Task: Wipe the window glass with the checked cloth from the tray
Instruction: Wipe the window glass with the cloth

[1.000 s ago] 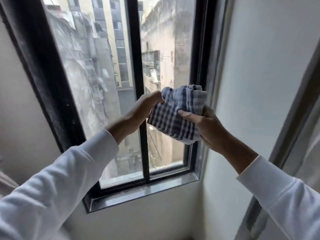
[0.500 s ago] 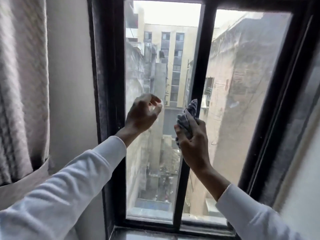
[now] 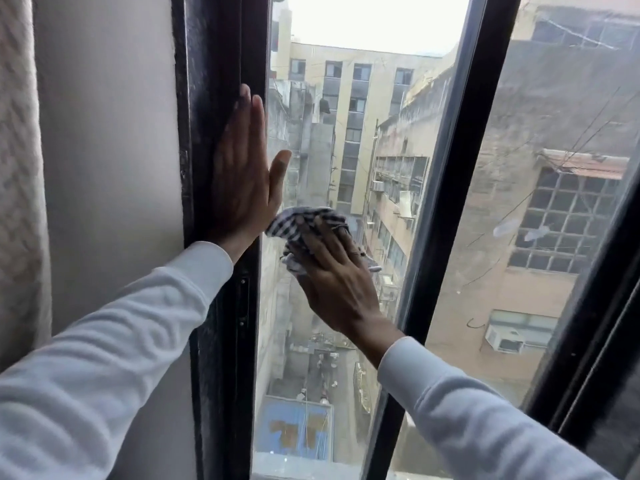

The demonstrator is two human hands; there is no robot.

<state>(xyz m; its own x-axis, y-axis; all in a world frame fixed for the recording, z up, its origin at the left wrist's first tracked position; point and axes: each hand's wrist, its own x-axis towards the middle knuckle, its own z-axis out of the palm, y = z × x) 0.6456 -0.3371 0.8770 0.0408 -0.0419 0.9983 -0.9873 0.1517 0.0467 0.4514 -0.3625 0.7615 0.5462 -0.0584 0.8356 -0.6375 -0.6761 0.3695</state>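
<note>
Head view: checked cloth [image 3: 304, 221] under right fingers [image 3: 322, 242].

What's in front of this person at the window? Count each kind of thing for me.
Hands: 2, left and right
Checked cloth: 1
Glass panes: 2, left and right
Curtain: 1
Total: 6

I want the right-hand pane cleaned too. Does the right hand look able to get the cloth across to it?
Probably yes. The right hand presses the checked cloth on the left pane; only the black centre bar separates it from the right pane, and nothing blocks that glass.
</note>
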